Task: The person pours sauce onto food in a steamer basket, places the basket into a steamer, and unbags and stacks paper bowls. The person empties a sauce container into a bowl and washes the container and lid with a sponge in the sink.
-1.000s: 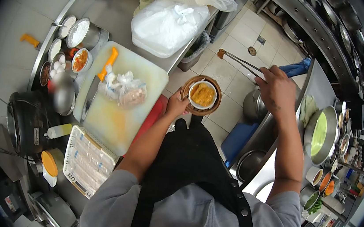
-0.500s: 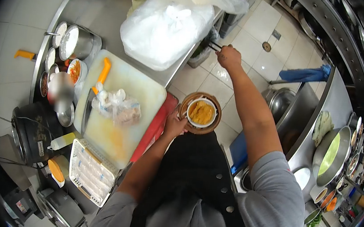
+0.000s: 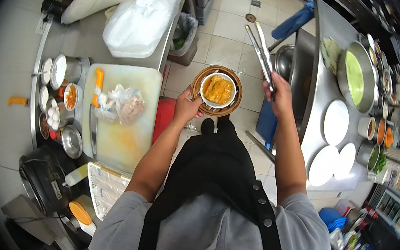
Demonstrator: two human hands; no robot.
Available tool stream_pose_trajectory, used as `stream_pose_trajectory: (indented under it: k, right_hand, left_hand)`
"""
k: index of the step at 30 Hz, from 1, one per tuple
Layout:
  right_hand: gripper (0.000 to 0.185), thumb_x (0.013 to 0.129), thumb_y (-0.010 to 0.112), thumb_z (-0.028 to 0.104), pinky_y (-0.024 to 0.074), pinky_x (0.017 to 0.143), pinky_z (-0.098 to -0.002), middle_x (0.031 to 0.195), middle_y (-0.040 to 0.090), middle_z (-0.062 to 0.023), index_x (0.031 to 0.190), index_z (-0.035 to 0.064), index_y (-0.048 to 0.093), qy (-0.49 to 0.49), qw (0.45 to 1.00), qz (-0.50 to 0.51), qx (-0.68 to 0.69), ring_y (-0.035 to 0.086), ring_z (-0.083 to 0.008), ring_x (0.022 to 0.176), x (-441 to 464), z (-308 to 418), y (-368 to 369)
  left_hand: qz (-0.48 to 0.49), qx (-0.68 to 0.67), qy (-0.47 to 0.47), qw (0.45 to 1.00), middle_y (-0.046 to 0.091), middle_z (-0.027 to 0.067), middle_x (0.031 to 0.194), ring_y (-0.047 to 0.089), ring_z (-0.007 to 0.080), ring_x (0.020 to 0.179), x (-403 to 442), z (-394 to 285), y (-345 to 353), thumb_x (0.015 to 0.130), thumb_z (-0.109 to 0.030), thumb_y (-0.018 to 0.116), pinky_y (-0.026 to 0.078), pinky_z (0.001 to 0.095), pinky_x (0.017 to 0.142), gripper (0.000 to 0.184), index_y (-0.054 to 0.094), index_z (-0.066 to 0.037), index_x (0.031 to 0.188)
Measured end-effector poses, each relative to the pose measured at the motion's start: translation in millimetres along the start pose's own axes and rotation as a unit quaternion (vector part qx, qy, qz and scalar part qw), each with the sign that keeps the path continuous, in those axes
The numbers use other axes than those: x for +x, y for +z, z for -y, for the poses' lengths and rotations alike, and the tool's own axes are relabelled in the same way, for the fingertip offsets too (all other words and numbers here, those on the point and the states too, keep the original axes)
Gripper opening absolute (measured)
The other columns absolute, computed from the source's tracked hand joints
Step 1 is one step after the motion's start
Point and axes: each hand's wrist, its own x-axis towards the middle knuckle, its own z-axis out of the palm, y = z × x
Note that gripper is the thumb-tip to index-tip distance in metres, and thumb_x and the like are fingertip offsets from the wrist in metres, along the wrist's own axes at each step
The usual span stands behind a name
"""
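Left hand (image 3: 188,106) at the near left edge of a round brown bamboo steamer basket (image 3: 219,69): the thumb lies over the rim and the fingers, partly hidden, curl beneath, closed on the wall. The left forearm extends forward and slightly inward from a grey fabric sleeve (image 3: 127,215). Seated in the basket is a round white bowl (image 3: 217,106) containing orange-yellow food (image 3: 219,89). The basket is held above the pale tiled floor (image 3: 222,51), beyond the black cloth apron (image 3: 209,175).

Right hand (image 3: 279,92), to the right of the basket and apart from it: the fingers are wrapped around the near end of long silver metal tongs (image 3: 264,49), whose tips stand slightly apart, pointing forward and leftward. The right forearm reaches nearly straight ahead, beside round white plates (image 3: 337,122).
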Motion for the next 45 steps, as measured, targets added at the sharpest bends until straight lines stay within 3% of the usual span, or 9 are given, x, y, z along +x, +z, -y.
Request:
stream_pose_trajectory:
  k: [9,20,27,29,32,34,37,41,45]
  right_hand:
    - [0.039,0.086,0.072,0.027,0.0354,0.047,-0.0198,0.069,0.055,-0.0008,0.111,-0.001,0.059,-0.103,0.975,-0.023,0.197,0.045,-0.0061,0.053,-209.6,-3.0,-68.1]
    - [0.031,0.082,0.073,0.027,0.0389,0.051,-0.021,0.069,0.057,0.0009,0.099,0.0008,0.068,-0.218,0.87,-0.423,0.132,0.05,-0.0062,0.058,-562.2,-84.9,-153.1]
    - [0.043,0.097,0.051,0.042,0.0351,0.049,-0.0191,0.067,0.054,0.0017,0.109,0.0028,0.064,-0.26,0.559,-0.771,0.162,0.045,-0.0045,0.054,-831.0,-189.2,-96.7]
    - [0.05,0.099,0.04,0.047,0.0347,0.047,-0.0183,0.069,0.058,0.0019,0.115,0.0051,0.063,-0.347,0.382,-0.847,0.126,0.046,-0.0041,0.054,-909.9,-222.7,-62.3]
    - [0.047,0.099,0.034,0.038,0.0362,0.043,-0.0199,0.073,0.06,0.001,0.12,0.0045,0.06,-0.433,0.1,-0.892,0.08,0.048,-0.0058,0.052,-1029.0,-264.0,24.5]
    - [0.042,0.097,0.036,0.035,0.0358,0.041,-0.0205,0.071,0.056,0.0001,0.115,0.0067,0.061,-0.33,-0.13,-0.935,0.001,0.046,-0.0058,0.051,-1097.2,-296.9,106.7]
    - [0.026,0.095,0.046,0.028,0.0389,0.047,-0.0224,0.069,0.057,-0.0021,0.097,0.0062,0.061,-0.115,-0.349,-0.93,-0.007,0.049,-0.008,0.054,-1168.1,-331.7,239.0]
    - [0.04,0.087,0.06,0.039,0.0447,0.059,-0.0335,0.074,0.066,-0.0077,0.099,0.0015,0.068,0.169,-0.328,-0.921,0.124,0.056,-0.0159,0.06,-1221.7,-363.8,349.0]
    - [0.039,0.081,0.066,0.038,0.0464,0.064,-0.0339,0.075,0.068,-0.0083,0.094,0.0008,0.07,0.203,-0.252,-0.911,0.255,0.062,-0.018,0.063,-1259.7,-374.4,368.1]
  left_hand:
    - [0.077,0.043,0.019,0.996,0.067,0.0163,0.078,0.065,0.0226,0.05,-57.1,-35.6,26.6,0.084,-0.015,0.062,0.052,0.0291,0.038,0.036,0.058,0.001,0.116]
    - [0.265,0.166,0.209,0.927,0.064,0.0104,0.081,0.062,0.0192,0.055,-164.7,-43.2,84.7,0.083,-0.014,0.055,0.049,0.0294,0.041,0.027,0.058,0.001,0.105]
    - [0.444,0.258,0.141,0.846,0.06,0.0132,0.068,0.057,0.0198,0.042,-298.9,-5.8,178.9,0.091,-0.028,0.05,0.047,0.0287,0.034,0.031,0.054,0.001,0.101]
    - [0.449,0.309,0.117,0.83,0.062,0.0068,0.079,0.059,0.0222,0.066,-350.5,4.2,206.6,0.091,-0.028,0.06,0.048,0.0329,0.055,0.019,0.059,-0.012,0.1]
    - [0.509,0.322,0.143,0.786,0.06,0.0073,0.081,0.054,0.0194,0.063,-383.2,37.3,259.3,0.091,-0.025,0.057,0.042,0.0286,0.049,0.022,0.058,-0.004,0.1]
    - [0.588,0.357,0.097,0.719,0.059,0.0071,0.084,0.052,0.0177,0.062,-404.5,50.1,292.2,0.091,-0.025,0.056,0.04,0.0291,0.049,0.022,0.059,-0.004,0.099]
    - [0.613,0.391,0.111,0.677,0.059,0.0067,0.083,0.051,0.016,0.061,-474.2,73.6,321.5,0.092,-0.027,0.055,0.04,0.029,0.049,0.023,0.059,-0.006,0.1]
    - [0.609,0.466,0.195,0.611,0.058,0.0069,0.07,0.049,0.0167,0.053,-526.1,96.3,371.2,0.091,-0.026,0.056,0.04,0.0285,0.048,0.024,0.06,-0.004,0.097]
    - [0.64,0.415,0.188,0.619,0.058,0.0107,0.064,0.05,0.0197,0.048,-596.0,127.3,382.1,0.086,-0.025,0.061,0.04,0.0303,0.046,0.026,0.06,0.001,0.088]
